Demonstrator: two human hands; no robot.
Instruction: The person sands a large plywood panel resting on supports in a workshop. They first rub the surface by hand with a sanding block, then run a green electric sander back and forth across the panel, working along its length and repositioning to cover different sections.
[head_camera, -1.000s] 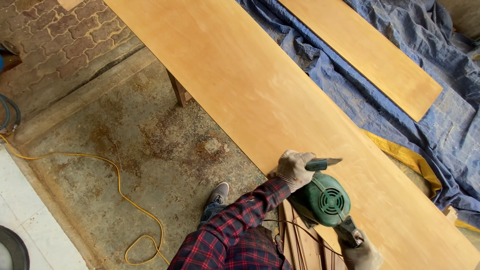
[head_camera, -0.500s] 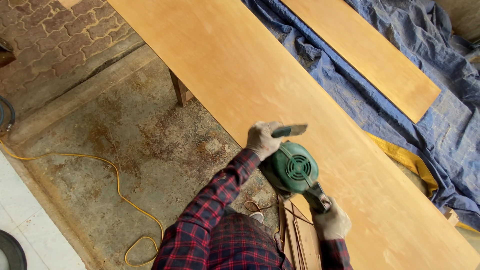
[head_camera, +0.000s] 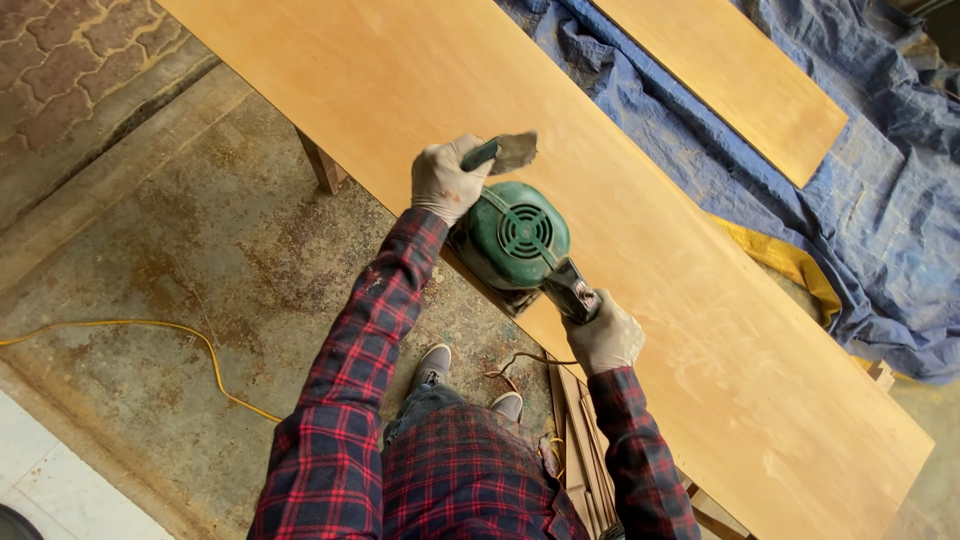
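Green-bodied power sander (head_camera: 518, 237) sits on the near long edge of a pale plywood sheet (head_camera: 640, 200), partly overhanging it. Left hand (head_camera: 447, 180), gloved, fingers wrapped tight around the front handle. Right hand (head_camera: 603, 335), gloved, fingers closed around the rear grip, off the sheet's near edge. Red plaid sleeves. Blue tarp (head_camera: 900, 230) lies past the far edge, bearing a second board (head_camera: 730, 75). Yellow cord (head_camera: 150, 340) trails over stained concrete floor (head_camera: 200, 250) beside the person's shoes (head_camera: 432, 366).
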